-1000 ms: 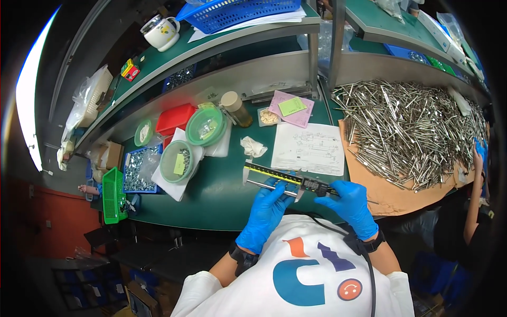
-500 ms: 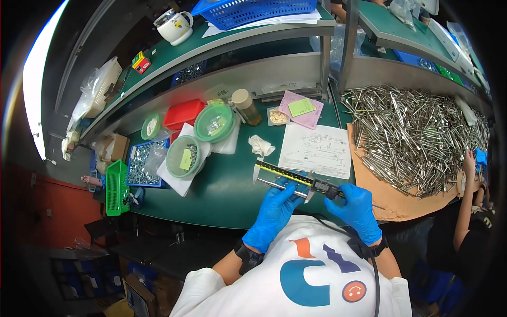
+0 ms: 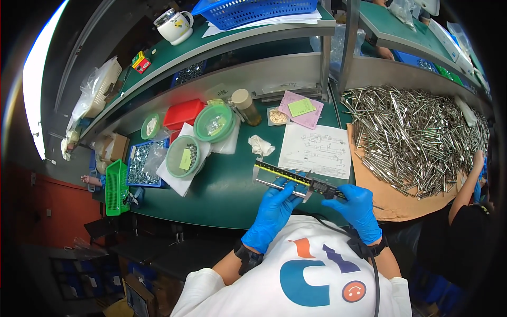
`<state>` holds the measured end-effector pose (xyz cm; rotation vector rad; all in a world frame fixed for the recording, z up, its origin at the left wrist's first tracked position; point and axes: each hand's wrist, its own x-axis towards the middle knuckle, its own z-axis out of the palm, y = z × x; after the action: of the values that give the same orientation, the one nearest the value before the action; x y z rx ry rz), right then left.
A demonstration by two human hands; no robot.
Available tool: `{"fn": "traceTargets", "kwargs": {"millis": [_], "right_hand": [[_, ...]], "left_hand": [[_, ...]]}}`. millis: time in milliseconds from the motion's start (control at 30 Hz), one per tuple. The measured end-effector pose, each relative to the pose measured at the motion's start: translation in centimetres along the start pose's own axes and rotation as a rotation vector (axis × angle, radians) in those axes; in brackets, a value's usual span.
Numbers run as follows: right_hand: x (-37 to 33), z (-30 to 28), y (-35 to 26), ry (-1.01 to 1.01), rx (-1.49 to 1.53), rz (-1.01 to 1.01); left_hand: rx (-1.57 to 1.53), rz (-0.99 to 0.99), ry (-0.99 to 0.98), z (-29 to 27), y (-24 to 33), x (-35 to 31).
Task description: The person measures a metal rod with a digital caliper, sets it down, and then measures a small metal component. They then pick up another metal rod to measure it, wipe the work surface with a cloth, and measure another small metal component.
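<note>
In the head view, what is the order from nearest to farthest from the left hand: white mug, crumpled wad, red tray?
From the left hand:
1. Crumpled wad, ahead on the table.
2. Red tray, farther ahead, left.
3. White mug, on the raised shelf, left.

The left forearm point(image 3: 227, 267) slants up and to the right from under a short white sleeve point(image 3: 198, 288). A black band point(image 3: 250, 257) circles the left wrist. The left hand point(image 3: 274, 211), gloved in blue, points up and rightward, its fingers bent and gathered with the thumb in a gripping pose. The right forearm point(image 3: 390, 268) slants up and to the left, its wrist banded in black too. The right hand point(image 3: 359, 210), likewise gloved, has fingers curled and thumb stretched leftward. The two hands sit nearly level, apart.
</note>
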<state>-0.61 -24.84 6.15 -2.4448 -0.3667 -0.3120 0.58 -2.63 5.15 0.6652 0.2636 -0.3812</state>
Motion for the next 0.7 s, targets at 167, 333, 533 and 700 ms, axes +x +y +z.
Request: {"fn": "traceTargets", "kwargs": {"millis": [167, 333, 533, 700], "right_hand": [[-0.03, 0.06, -0.26, 0.006, -0.012, 0.013], [0.02, -0.11, -0.58, -0.010, -0.004, 0.029], [0.05, -0.06, -0.61, 0.002, -0.008, 0.023], [-0.09, 0.03, 0.02, -0.006, -0.024, -0.002]], "left_hand": [[0.005, -0.003, 0.005, -0.02, 0.02, 0.09], [-0.017, -0.010, -0.012, -0.11, -0.16, 0.20], [-0.009, -0.012, -0.020, -0.16, -0.15, 0.14], [-0.006, -0.007, -0.005, -0.21, -0.03, 0.04]]}}
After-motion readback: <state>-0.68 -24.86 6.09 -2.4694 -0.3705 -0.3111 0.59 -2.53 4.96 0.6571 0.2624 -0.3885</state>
